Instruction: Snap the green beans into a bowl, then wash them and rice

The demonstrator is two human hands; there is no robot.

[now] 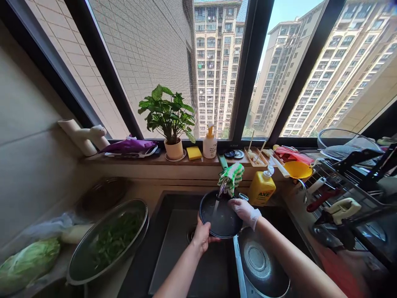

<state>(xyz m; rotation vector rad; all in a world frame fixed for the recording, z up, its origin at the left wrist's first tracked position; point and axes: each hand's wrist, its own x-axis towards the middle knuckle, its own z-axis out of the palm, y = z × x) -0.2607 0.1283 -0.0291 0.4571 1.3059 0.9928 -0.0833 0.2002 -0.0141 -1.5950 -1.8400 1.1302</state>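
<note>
My bare left hand (202, 235) grips the near-left rim of a black pan (225, 221), thumb over the edge and fingers underneath. The pan is tilted towards me above the sink (189, 265). From the faucet (222, 188) a stream of water runs into it. My right hand (245, 211), in a thin clear glove, is closed at the pan's far-right rim; its fingertips are partly hidden. A green-and-white striped cloth (232, 177) drapes over the faucet just behind. Below my right forearm, a larger round pan (259, 258) lies in the right-hand part of the sink.
To the left stand a metal bowl of leafy greens (116, 240) and a cabbage (29, 263). A yellow soap bottle (262, 188) is behind the sink. The sill holds a potted plant (173, 149), a yellow sponge (194, 153) and a pump bottle (210, 145). A dish rack (356, 198) fills the right.
</note>
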